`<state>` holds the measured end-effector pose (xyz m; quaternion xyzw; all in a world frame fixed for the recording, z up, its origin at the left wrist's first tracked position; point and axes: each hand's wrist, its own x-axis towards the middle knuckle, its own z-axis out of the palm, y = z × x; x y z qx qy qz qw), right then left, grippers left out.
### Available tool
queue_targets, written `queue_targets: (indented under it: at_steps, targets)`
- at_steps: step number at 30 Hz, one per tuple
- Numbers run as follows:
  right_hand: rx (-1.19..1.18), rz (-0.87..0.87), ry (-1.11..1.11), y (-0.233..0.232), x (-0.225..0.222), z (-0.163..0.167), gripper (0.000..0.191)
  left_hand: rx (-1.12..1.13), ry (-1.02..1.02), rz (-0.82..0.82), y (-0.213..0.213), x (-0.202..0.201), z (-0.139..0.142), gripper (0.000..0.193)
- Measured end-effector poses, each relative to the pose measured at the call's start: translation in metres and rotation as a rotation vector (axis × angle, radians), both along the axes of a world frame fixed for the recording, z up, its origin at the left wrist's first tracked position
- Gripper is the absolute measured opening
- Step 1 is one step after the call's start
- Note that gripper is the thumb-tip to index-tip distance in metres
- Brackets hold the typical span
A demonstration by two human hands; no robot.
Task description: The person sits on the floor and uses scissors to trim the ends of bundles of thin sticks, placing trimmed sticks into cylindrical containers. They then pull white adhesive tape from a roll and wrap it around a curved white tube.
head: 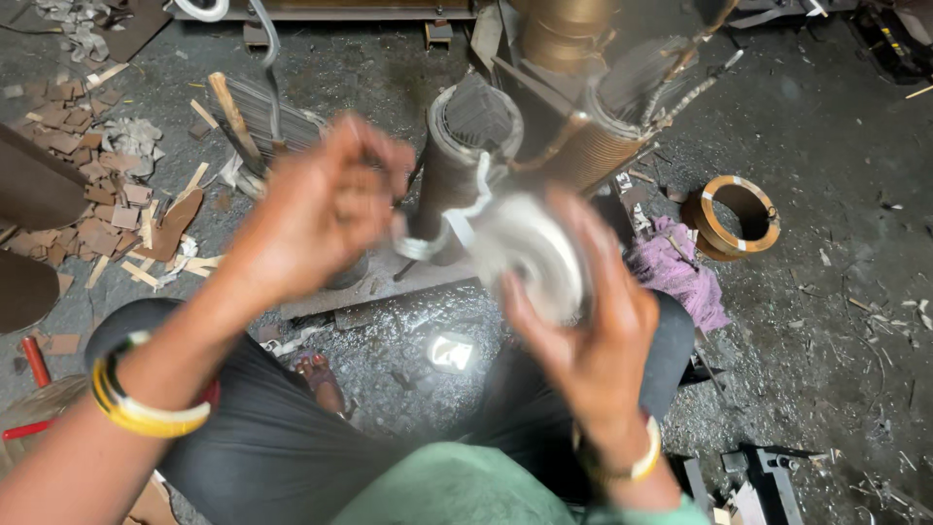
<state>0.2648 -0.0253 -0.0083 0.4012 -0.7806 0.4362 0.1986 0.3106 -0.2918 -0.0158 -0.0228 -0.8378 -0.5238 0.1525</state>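
My right hand [588,321] holds a blurred white roll of tape [530,255] in front of a dark upright coil [457,180]. A white strip of tape [466,216] runs from the roll around the coil toward my left hand [321,209], whose fingers are closed on the strip's end near the coil's left side. Both hands are blurred by motion. My wrists carry yellow and white bangles. A second, copper-coloured coil [593,146] leans to the right of the dark one.
A brown tape-bound ring [741,216] lies on the floor at right, next to a purple cloth [675,267]. Wood chips and brown scraps [97,185] cover the floor at left. Red-handled tools [35,362] lie at the lower left. My knees frame a sandalled foot [319,374].
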Motion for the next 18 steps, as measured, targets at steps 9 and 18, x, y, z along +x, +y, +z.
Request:
queue_targets:
  at_steps: [9, 18]
  targets:
    - [-0.080, 0.089, -0.247, -0.043, 0.027, -0.089, 0.039, 0.677, -0.321, -0.080, 0.015, 0.035, -0.080, 0.049]
    - [0.000, 0.488, 0.316, -0.084, -0.066, 0.054, 0.063, 0.011, 0.089, 0.047, -0.024, 0.008, 0.037, 0.033]
